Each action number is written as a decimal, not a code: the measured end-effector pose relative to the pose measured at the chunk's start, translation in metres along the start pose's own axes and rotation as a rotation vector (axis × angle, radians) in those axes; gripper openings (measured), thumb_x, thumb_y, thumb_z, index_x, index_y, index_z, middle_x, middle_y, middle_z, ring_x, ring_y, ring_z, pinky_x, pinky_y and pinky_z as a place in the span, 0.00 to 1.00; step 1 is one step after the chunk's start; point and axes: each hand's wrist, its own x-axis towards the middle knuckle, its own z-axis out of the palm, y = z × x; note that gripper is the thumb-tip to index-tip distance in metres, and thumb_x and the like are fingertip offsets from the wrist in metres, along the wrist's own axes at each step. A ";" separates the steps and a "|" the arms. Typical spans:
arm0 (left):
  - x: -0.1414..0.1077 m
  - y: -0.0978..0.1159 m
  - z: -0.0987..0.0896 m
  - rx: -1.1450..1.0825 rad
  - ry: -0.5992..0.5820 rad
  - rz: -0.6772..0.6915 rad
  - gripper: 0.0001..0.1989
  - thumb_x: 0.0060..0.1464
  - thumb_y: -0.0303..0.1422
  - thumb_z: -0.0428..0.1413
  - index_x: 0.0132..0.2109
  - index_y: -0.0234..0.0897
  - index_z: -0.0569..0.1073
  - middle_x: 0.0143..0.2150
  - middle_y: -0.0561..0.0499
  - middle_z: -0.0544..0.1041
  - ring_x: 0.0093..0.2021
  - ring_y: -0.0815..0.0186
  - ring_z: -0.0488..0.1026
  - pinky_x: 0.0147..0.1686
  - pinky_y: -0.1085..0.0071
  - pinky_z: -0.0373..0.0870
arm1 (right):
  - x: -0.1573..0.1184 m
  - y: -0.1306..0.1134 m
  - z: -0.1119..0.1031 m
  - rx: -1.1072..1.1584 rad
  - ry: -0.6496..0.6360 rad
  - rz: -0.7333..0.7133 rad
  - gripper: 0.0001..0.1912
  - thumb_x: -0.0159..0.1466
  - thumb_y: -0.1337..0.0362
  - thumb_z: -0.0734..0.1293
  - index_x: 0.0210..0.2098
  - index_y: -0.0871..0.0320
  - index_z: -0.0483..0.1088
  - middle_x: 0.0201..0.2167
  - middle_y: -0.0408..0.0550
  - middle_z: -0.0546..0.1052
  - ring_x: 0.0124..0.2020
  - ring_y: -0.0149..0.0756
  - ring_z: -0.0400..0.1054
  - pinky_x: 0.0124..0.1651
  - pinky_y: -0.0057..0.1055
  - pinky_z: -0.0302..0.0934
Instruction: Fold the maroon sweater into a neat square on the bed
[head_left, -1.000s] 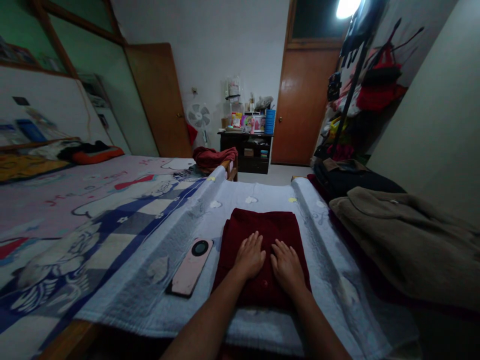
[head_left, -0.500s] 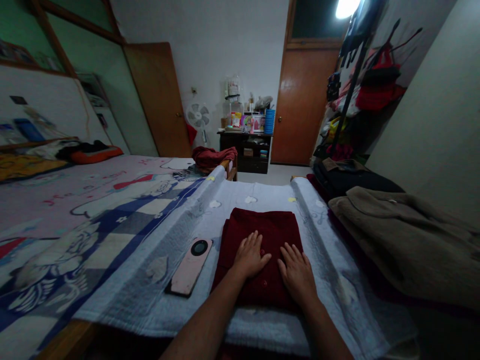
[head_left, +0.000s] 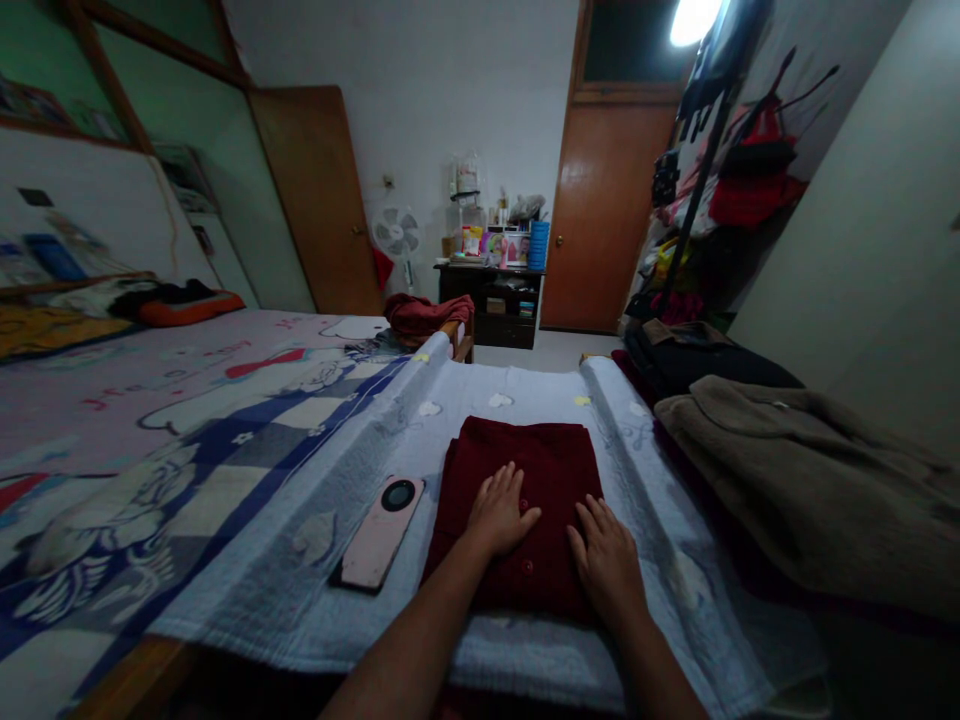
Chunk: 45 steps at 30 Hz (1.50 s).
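A dark red buttoned garment (head_left: 536,455), folded into a rough square, lies on a pale blue cloth (head_left: 480,385). My left hand (head_left: 501,512) rests flat on its middle, fingers stretched out and thumb apart, beside the buttons. At the garment's right edge lies my right hand (head_left: 606,550), its fingers spread and nothing gripped. To the left of the garment, a pink phone (head_left: 382,540) with a round black camera ring lies face down on the cloth.
A bed with a patterned sheet (head_left: 247,400) spreads out on the left. Folded brown clothing (head_left: 810,470) is piled on the right, near a dark folded garment (head_left: 712,355). Farther back stand a fan (head_left: 397,232), a dark cabinet (head_left: 487,310) and a wooden door (head_left: 611,210).
My right hand has slid a little to the right, toward the garment's edge. My left hand, the garment and the phone stay where they were.
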 end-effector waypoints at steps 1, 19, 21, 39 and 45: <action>0.000 0.000 0.000 -0.003 0.000 -0.002 0.39 0.58 0.54 0.41 0.69 0.33 0.50 0.72 0.43 0.45 0.71 0.57 0.41 0.67 0.57 0.42 | -0.002 0.002 0.000 -0.001 0.006 -0.007 0.23 0.68 0.57 0.55 0.56 0.61 0.68 0.61 0.55 0.66 0.63 0.46 0.56 0.62 0.43 0.51; -0.001 0.001 0.004 0.031 0.052 0.007 0.33 0.63 0.47 0.37 0.68 0.32 0.52 0.71 0.43 0.48 0.70 0.58 0.45 0.66 0.58 0.45 | 0.018 -0.044 0.000 0.133 -0.007 -0.048 0.22 0.67 0.69 0.51 0.56 0.65 0.66 0.60 0.56 0.67 0.62 0.40 0.58 0.65 0.42 0.47; -0.001 0.000 0.006 0.038 0.071 0.015 0.31 0.64 0.45 0.36 0.68 0.33 0.52 0.71 0.43 0.49 0.70 0.59 0.45 0.66 0.58 0.45 | 0.016 -0.047 0.008 0.122 -0.009 -0.044 0.22 0.67 0.68 0.52 0.55 0.65 0.67 0.58 0.56 0.69 0.61 0.41 0.59 0.65 0.43 0.47; -0.001 0.000 0.004 0.067 0.052 0.011 0.31 0.63 0.45 0.38 0.68 0.34 0.51 0.71 0.43 0.49 0.70 0.58 0.44 0.66 0.57 0.46 | 0.004 -0.039 -0.004 0.052 -0.047 -0.044 0.21 0.68 0.58 0.56 0.56 0.59 0.68 0.59 0.54 0.68 0.63 0.46 0.56 0.65 0.47 0.44; -0.001 0.000 0.004 0.048 0.053 0.012 0.31 0.63 0.45 0.38 0.68 0.33 0.51 0.71 0.43 0.49 0.70 0.58 0.44 0.66 0.58 0.45 | -0.003 -0.030 -0.010 0.026 -0.054 -0.027 0.22 0.68 0.56 0.57 0.57 0.58 0.67 0.61 0.53 0.65 0.64 0.47 0.55 0.65 0.48 0.44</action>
